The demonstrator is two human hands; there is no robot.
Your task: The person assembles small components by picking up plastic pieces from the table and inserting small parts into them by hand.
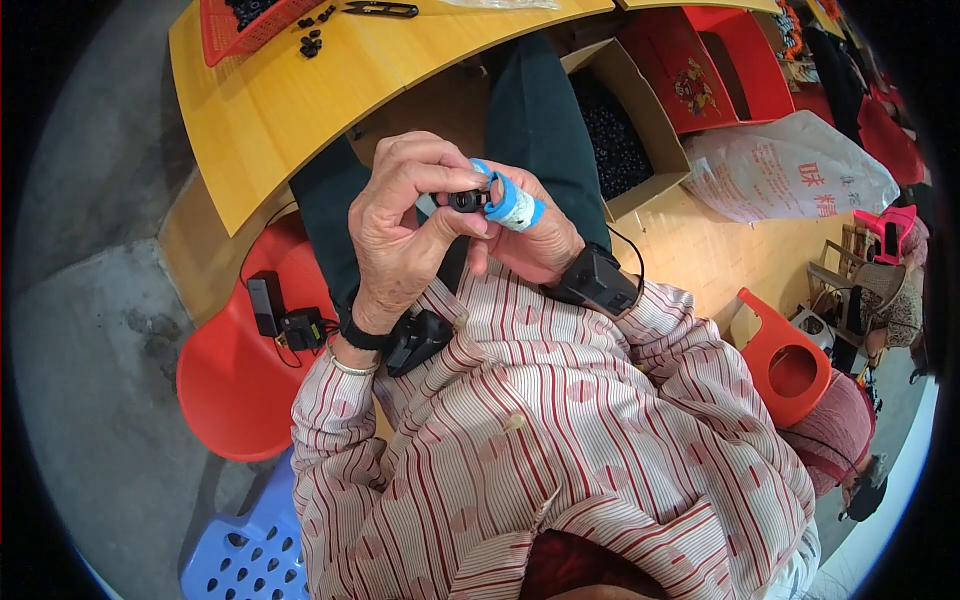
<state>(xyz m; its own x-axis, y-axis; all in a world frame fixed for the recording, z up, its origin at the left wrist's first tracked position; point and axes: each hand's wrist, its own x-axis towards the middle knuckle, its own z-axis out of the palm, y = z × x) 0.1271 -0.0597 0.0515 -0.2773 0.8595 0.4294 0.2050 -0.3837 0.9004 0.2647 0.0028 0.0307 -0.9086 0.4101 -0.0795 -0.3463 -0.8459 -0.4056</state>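
Note:
In front of my lap, my left hand (408, 205) pinches a small round black part (465, 201) between thumb and fingertips. The part has a dark opening in its face and looks like plastic. My right hand (540, 225) meets it from the other side, its fingers closed at the same part. A blue and white wrapping (515, 204) goes round a digit of the right hand and partly hides the grip. Black devices are strapped to both wrists.
Ahead is a yellow table (270, 110) with a red basket (240, 35), loose black parts (311, 45) and black snips (381, 9). A cardboard box (652, 140) of black parts, a red box (680, 70) and a plastic bag (790, 170) stand right. Left is a red chair (225, 385).

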